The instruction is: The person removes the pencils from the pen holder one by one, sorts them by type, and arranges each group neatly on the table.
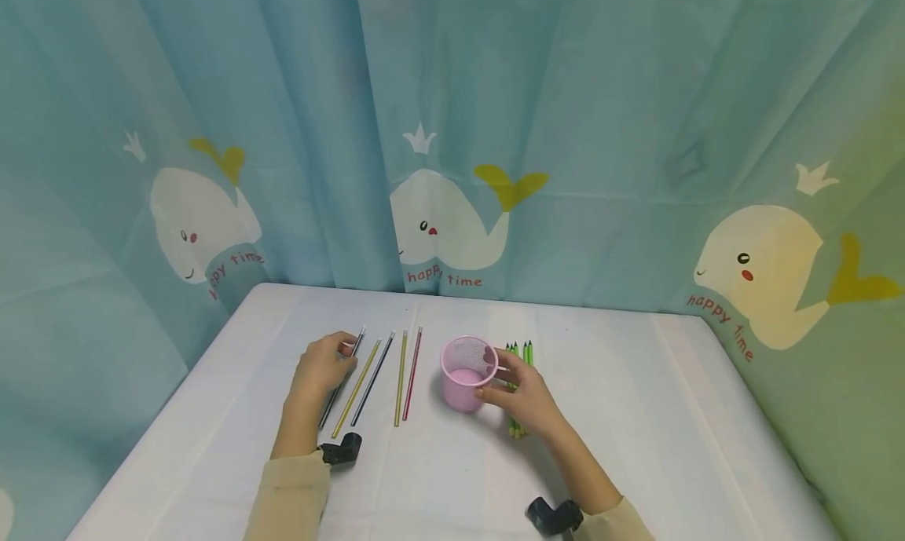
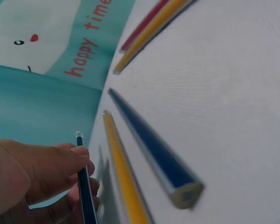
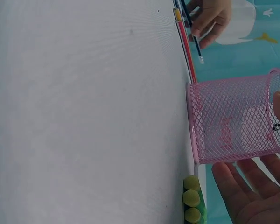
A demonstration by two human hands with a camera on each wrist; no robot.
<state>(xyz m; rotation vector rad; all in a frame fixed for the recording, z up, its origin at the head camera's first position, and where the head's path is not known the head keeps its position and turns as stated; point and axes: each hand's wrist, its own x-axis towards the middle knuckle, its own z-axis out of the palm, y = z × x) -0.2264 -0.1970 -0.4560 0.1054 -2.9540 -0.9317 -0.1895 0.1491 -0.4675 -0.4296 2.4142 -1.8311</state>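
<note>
My left hand (image 1: 321, 366) pinches a dark blue pencil (image 2: 86, 198) between thumb and fingers, close to its white-tipped end. To its right lie a yellow pencil (image 1: 357, 386), another dark blue pencil (image 1: 372, 379), a second yellow pencil (image 1: 401, 380) and a red pencil (image 1: 413, 374). A pink mesh pen holder (image 1: 459, 398) stands upright on the table, with no pencil visible inside. At its right side, my right hand (image 1: 529, 397) holds it near the rim, thumb in front and fingers behind. Several green pencils (image 1: 530, 354) lie partly hidden beneath that hand.
A white-covered table (image 1: 636, 447) bears everything. Behind it hangs a blue-green curtain (image 1: 608, 117) printed with whales. Black wrist devices sit at the left cuff (image 1: 342, 449) and the right cuff (image 1: 554, 517).
</note>
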